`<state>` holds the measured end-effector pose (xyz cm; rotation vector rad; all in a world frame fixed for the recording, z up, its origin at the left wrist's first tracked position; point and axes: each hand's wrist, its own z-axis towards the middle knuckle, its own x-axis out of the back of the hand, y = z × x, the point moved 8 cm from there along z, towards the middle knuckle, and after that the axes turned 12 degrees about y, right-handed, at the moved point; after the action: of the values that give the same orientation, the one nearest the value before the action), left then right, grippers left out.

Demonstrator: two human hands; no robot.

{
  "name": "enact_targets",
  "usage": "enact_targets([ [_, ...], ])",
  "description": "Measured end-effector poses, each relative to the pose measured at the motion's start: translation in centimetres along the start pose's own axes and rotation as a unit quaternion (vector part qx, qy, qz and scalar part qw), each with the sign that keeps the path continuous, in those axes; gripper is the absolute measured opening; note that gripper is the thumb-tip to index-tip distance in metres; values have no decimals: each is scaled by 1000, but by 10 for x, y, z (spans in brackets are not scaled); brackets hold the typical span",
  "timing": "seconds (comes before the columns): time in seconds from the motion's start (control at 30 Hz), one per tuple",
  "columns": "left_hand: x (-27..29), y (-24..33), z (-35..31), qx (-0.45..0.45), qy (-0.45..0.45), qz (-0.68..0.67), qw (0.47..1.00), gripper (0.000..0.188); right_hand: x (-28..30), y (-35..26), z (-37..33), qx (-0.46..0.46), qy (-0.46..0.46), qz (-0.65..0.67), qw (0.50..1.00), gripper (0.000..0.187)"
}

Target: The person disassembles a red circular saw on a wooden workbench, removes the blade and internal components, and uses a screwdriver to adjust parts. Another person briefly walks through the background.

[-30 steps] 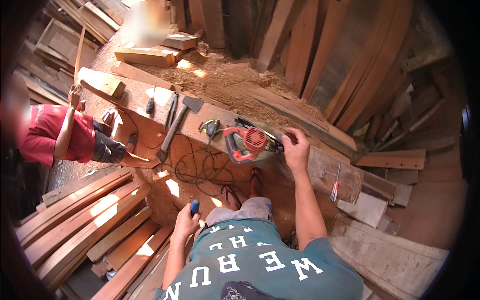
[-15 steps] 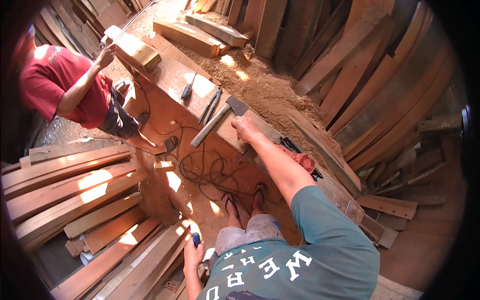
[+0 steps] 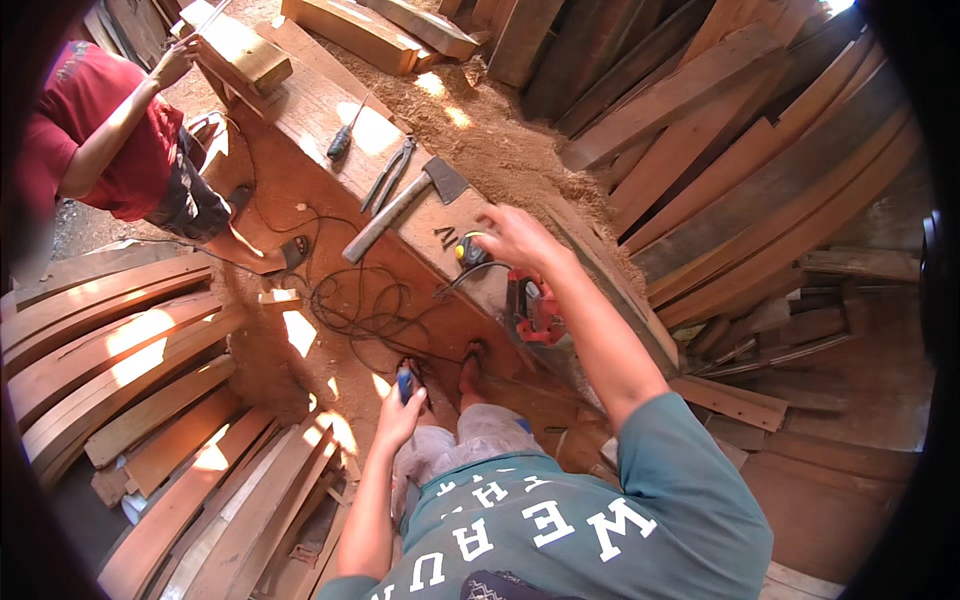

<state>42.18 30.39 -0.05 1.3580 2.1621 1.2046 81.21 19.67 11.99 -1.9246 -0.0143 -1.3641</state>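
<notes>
My right hand (image 3: 518, 238) is over the workbench, fingers spread and partly curved. Its thumb is beside a black-and-yellow tape measure (image 3: 466, 252); whether they touch I cannot tell. Small dark pieces (image 3: 444, 237) lie next to the tape. A hatchet (image 3: 445, 181) lies across the bench, its handle jutting over the near edge. Beyond it are pincers (image 3: 390, 172) and a screwdriver (image 3: 342, 140). A red-and-black power tool (image 3: 534, 306) sits below my right forearm, partly hidden. My left hand (image 3: 399, 415), in front of my shorts, is closed around a blue-handled tool (image 3: 405, 384) whose working end is hidden.
Someone in a red shirt (image 3: 105, 130) stands at the bench's far left end, near a wooden block (image 3: 245, 55). Black cable (image 3: 365, 310) coils on the floor. Timber stacks (image 3: 130, 350) fill the left; boards (image 3: 690, 120) lean beyond sawdust (image 3: 540, 150) at the right.
My right hand has moved right, away from the hatchet head, and the tape measure now shows. My left hand has risen with the blue-handled tool. The whole view has shifted.
</notes>
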Motion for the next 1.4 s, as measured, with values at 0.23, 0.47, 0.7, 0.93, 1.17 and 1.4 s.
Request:
enact_targets([
  [0.23, -172, 73, 70, -63, 38, 30, 997, 58, 84, 31, -178, -74, -52, -204, 975, 84],
  [0.47, -215, 72, 110, 4, 157, -16, 987, 62, 79, 48, -171, -83, -22, -203, 975, 70],
  [0.7, -211, 32, 111, 26, 141, 107, 984, 74, 80, 55, -174, -60, -37, -196, 978, 61],
  [0.93, -232, 9, 99, 12, 178, 133, 975, 78, 78, 60, -171, -38, -48, -191, 980, 61],
  [1.17, -232, 1, 107, 21, 204, 130, 970, 79, 111, 29, -165, -10, -64, -207, 976, 62],
  [1.4, -228, 19, 100, 5, 179, 158, 971, 79, 140, 23, -175, -18, -23, -157, 987, 62],
])
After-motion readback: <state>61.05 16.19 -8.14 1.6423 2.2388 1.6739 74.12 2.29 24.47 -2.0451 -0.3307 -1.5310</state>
